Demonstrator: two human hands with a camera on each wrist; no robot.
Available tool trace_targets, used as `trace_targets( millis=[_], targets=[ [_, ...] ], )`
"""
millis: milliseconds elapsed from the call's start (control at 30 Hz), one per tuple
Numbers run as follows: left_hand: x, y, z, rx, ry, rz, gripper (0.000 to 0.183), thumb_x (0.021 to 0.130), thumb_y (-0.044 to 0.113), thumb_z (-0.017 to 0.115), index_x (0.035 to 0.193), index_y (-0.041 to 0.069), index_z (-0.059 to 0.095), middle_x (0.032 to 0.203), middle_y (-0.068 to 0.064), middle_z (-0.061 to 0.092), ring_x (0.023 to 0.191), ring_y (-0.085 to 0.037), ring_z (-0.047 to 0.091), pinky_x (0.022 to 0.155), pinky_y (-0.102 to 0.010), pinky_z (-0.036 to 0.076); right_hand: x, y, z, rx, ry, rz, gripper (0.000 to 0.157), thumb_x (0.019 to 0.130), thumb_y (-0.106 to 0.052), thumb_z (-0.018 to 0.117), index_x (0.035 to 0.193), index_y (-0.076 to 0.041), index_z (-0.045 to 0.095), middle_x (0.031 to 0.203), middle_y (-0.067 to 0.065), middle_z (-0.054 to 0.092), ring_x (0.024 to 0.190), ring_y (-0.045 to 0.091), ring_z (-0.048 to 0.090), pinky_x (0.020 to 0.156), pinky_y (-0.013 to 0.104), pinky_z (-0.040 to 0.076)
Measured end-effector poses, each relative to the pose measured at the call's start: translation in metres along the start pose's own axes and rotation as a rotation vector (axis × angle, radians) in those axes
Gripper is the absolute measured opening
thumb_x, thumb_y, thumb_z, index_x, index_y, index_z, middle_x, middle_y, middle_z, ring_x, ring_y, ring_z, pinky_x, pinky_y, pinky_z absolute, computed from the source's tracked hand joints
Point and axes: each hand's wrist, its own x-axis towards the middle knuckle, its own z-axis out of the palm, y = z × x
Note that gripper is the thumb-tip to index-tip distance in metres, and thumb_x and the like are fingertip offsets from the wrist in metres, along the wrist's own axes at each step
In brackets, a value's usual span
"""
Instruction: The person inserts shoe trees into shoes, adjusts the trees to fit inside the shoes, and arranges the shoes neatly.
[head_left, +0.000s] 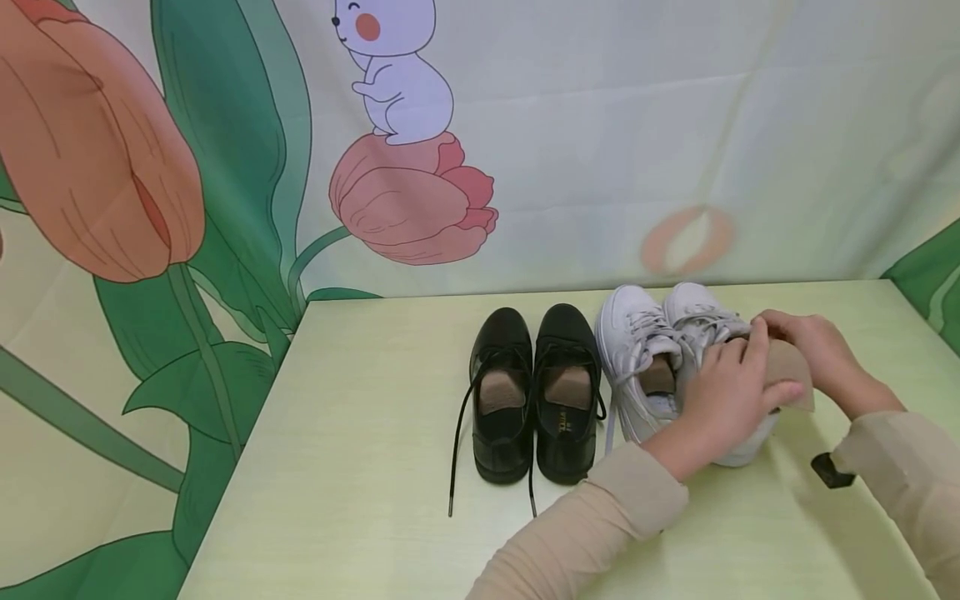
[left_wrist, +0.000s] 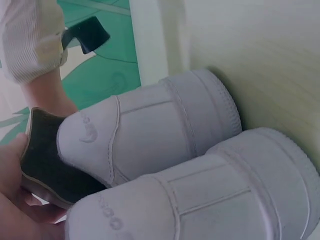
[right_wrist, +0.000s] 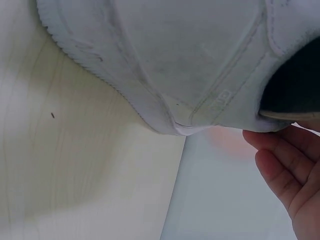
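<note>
Two white lace-up sneakers stand side by side, the left one [head_left: 624, 333] and the right one [head_left: 697, 304]. A beige insole [head_left: 787, 367] sticks out of the right sneaker's opening; its dark underside shows in the left wrist view. My left hand [head_left: 723, 400] reaches over that sneaker and pinches the insole, thumb on one face and fingers on the other. On the far right side, my right hand [head_left: 821, 350] has its fingertips curled against the sneaker's collar, beside the insole; its thumb is mostly hidden. The insole's front part lies hidden inside the shoe.
Left of the sneakers stands a pair of black lace-up shoes, one [head_left: 501, 450] beside the other [head_left: 567, 454], with loose laces on the pale table [head_left: 360, 467]. Beige patches show inside them. A printed cloth [head_left: 570, 167] hangs behind. A black wrist-mounted piece [head_left: 832, 471] sits under the right cuff.
</note>
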Motion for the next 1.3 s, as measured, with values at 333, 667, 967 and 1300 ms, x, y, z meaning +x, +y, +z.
trace_targets(
  millis=[333, 667, 967, 1300],
  targets=[
    [0.006, -0.007, -0.003, -0.049, -0.013, 0.014, 0.076, 0.081, 0.065, 0.033, 0.142, 0.03, 0.004, 0.135, 0.014, 0.035, 0.123, -0.007, 0.037, 0.095, -0.022, 0.036, 0.003, 0.004, 0.0, 0.064, -0.03, 0.037, 0.027, 0.076, 0.003, 0.058, 0.103, 0.002, 0.059, 0.093, 0.025, 0.063, 0.082, 0.04, 0.059, 0.069, 0.048, 0.042],
    [0.002, -0.013, 0.001, -0.127, 0.136, 0.002, 0.065, 0.076, 0.065, 0.045, 0.133, 0.034, 0.034, 0.127, 0.012, 0.043, 0.114, -0.006, 0.043, 0.088, -0.021, 0.039, 0.004, 0.005, 0.002, 0.049, -0.032, 0.037, 0.023, 0.075, 0.001, 0.059, 0.098, 0.001, 0.061, 0.087, 0.023, 0.064, 0.076, 0.035, 0.059, 0.064, 0.043, 0.043],
    [0.006, -0.018, 0.004, -0.141, 0.14, -0.002, 0.062, 0.077, 0.065, 0.043, 0.132, 0.037, 0.034, 0.123, 0.011, 0.044, 0.111, -0.005, 0.044, 0.084, -0.022, 0.041, 0.005, 0.008, 0.001, 0.07, -0.028, 0.049, 0.019, 0.076, 0.0, 0.059, 0.095, -0.001, 0.062, 0.084, 0.021, 0.065, 0.073, 0.032, 0.059, 0.06, 0.034, 0.041],
    [0.003, -0.012, 0.0, -0.015, 0.179, 0.006, 0.066, 0.076, 0.067, 0.044, 0.133, 0.037, 0.031, 0.126, 0.016, 0.039, 0.116, -0.005, 0.041, 0.084, -0.024, 0.043, 0.006, 0.008, 0.001, 0.077, -0.071, 0.096, 0.021, 0.078, -0.001, 0.056, 0.099, -0.001, 0.061, 0.09, 0.022, 0.064, 0.077, 0.034, 0.058, 0.063, 0.038, 0.041]
  ],
)
